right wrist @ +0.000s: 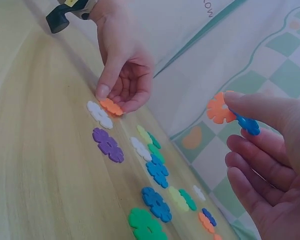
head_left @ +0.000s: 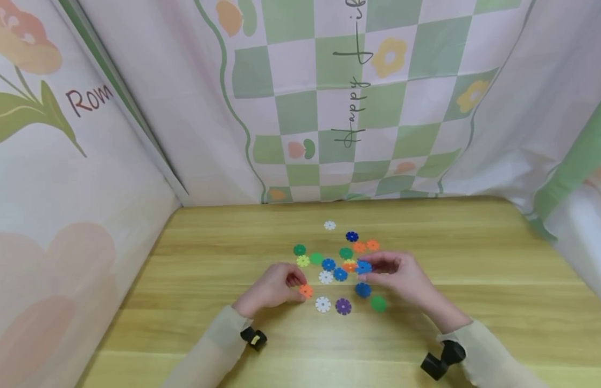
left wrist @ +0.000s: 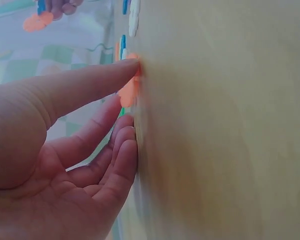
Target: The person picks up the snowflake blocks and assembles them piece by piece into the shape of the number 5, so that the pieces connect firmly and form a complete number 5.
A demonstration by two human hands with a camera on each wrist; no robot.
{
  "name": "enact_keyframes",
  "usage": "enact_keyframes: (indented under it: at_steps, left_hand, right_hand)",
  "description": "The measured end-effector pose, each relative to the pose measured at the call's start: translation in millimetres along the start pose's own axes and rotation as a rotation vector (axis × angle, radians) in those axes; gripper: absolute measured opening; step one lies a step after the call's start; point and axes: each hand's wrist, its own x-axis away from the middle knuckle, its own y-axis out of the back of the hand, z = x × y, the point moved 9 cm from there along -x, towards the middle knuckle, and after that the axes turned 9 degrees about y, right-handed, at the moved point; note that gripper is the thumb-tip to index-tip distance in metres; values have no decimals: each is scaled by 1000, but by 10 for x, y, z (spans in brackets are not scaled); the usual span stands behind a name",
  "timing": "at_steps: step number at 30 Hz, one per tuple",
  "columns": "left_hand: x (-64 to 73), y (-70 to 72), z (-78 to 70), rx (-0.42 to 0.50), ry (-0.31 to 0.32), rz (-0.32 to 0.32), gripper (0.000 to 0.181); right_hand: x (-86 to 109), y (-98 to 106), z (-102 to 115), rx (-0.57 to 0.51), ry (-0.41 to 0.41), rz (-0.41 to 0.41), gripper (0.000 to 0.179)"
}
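My right hand point(head_left: 395, 272) pinches a blue flower-shaped interlocking disc point(head_left: 364, 267) above the table. An orange disc point(right wrist: 220, 108) is joined to that blue one point(right wrist: 248, 124), roughly crosswise, as the right wrist view shows. Lower and to the left, my left hand point(head_left: 276, 285) holds another orange disc point(head_left: 306, 291) by its edges at the tabletop, between thumb and index finger. In the left wrist view, the thumb partly covers this orange disc point(left wrist: 129, 92). A white disc point(head_left: 322, 304) and a purple disc point(head_left: 343, 306) lie just right of the left hand.
Several loose discs lie flat on the wooden table point(head_left: 194, 269), among them a dark blue one point(head_left: 351, 236), a green one point(head_left: 378, 304) and a yellow one point(head_left: 302, 261). A printed curtain point(head_left: 339, 108) hangs behind the far edge. Each wrist wears a black camera mount point(head_left: 443, 360).
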Motion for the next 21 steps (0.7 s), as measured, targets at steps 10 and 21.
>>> enact_keyframes:
  at_steps: [10, 21]
  left_hand:
    - [-4, -15, 11, 71, 2, 35, 23]
    - [10, 55, -31, 154, -36, -31, 8]
  right_hand:
    - [10, -5, -43, -28, -11, 4, 40]
    - [-8, 0, -68, -21, -20, -18, 41]
